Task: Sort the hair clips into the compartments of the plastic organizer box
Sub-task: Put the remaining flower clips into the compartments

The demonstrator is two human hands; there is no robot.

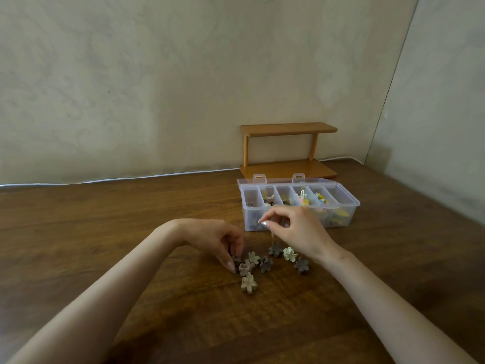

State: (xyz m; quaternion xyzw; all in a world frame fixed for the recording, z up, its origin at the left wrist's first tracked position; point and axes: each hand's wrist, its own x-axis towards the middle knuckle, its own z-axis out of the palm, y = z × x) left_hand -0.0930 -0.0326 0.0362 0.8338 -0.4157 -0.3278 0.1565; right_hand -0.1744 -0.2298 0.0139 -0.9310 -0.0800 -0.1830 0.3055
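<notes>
Sorting partly done: organizer box [353, 202], near the far edge of the counter [131, 219], holds several clips; about eight hair clips [266, 264] lie loose before it. Left hand [210, 236] pinches a brown clip [237, 259]; right hand [299, 229] hovers with fingertips pinched, contents unclear.

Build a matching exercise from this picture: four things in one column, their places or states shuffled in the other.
1. left hand
2. wooden shelf
3. organizer box
4. cream clip

A. at the back, by the wall
B. nearest the camera in the pile
C. pinching a dark clip
D. lid open, between shelf and pile

Pairs: 1-C, 2-A, 3-D, 4-B.
</notes>
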